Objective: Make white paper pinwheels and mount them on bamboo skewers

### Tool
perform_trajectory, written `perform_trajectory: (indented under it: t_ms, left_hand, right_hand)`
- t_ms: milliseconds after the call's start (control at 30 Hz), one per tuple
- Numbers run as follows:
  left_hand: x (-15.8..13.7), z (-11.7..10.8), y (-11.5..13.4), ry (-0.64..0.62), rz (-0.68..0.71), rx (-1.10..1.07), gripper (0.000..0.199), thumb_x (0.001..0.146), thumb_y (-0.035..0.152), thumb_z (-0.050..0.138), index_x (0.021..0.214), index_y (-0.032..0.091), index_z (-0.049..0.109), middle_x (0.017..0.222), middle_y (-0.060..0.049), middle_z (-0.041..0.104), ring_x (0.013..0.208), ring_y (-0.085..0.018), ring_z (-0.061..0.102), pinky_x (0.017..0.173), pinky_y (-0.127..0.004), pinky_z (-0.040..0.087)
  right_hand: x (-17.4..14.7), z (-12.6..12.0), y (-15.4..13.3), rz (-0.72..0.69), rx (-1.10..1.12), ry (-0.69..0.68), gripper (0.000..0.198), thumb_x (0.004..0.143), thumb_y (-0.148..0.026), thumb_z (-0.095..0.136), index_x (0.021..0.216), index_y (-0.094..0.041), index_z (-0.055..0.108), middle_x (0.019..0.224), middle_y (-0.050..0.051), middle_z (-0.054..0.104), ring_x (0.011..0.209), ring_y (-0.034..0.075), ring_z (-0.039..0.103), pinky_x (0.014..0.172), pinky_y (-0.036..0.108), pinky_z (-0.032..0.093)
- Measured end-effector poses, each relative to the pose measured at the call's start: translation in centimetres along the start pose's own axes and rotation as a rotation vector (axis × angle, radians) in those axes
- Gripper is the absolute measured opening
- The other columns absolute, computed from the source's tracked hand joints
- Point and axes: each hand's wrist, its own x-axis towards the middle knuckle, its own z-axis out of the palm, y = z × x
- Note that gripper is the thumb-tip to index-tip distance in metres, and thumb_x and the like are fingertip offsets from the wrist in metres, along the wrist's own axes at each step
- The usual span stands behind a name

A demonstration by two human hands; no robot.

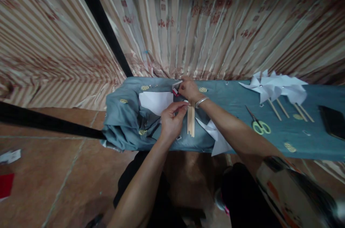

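Note:
My left hand [171, 120] pinches a small white piece [185, 101] between thumb and forefinger; its exact kind is too small to tell. Beyond it, my right hand [190, 89], with a silver bangle at the wrist, has its fingers curled at a small white-and-red box [176, 87]. Whatever those fingertips grip is hidden. A bundle of wooden sticks [191, 122] lies just beneath both hands. White paper sheets [155, 101] rest left of the hands. Under my right forearm lies a folded white paper pinwheel [218, 140], partly covered.
Several white paper pinwheels [277, 86] on sticks lie at the right. Green-handled scissors [261, 126] and a dark phone [332, 122] are near them on the blue-green cloth [231, 102]. A striped curtain [183, 23] hangs behind; black poles [102, 23] stand at left.

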Motion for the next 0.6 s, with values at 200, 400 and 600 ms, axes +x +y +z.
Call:
perform_trajectory:
  t_ms: [200, 400, 600]
  left_hand:
    - [-0.1, 0.4, 0.0, -0.003, -0.008, -0.017, 0.012, 0.075, 0.023, 0.065, 0.080, 0.019, 0.075, 0.085, -0.004, 0.074, 0.082, -0.018, 0.066, 0.081, -0.030, 0.050]
    - [-0.3, 0.8, -0.1, -0.028, 0.013, 0.043, 0.014, 0.076, 0.019, 0.063, 0.082, 0.019, 0.076, 0.082, -0.003, 0.072, 0.076, -0.015, 0.063, 0.074, -0.026, 0.048]
    - [-0.3, 0.9, -0.1, -0.036, 0.027, 0.049, 0.013, 0.077, 0.019, 0.064, 0.081, 0.020, 0.076, 0.079, -0.003, 0.071, 0.075, -0.015, 0.062, 0.073, -0.027, 0.047]
  right_hand:
    - [-0.7, 0.2, 1.6, 0.088, 0.122, 0.036, 0.025, 0.082, -0.018, 0.050, 0.084, -0.014, 0.075, 0.102, 0.009, 0.073, 0.123, 0.023, 0.055, 0.096, 0.031, 0.045]
    - [-0.9, -0.2, 1.5, 0.045, 0.123, 0.023, 0.023, 0.081, -0.021, 0.055, 0.086, -0.014, 0.076, 0.119, 0.012, 0.067, 0.123, 0.024, 0.054, 0.101, 0.033, 0.041]
    - [0.6, -1.0, -0.4, -0.089, -0.158, -0.122, 0.023, 0.080, -0.020, 0.057, 0.088, -0.012, 0.077, 0.111, 0.016, 0.067, 0.117, 0.027, 0.053, 0.100, 0.035, 0.039]
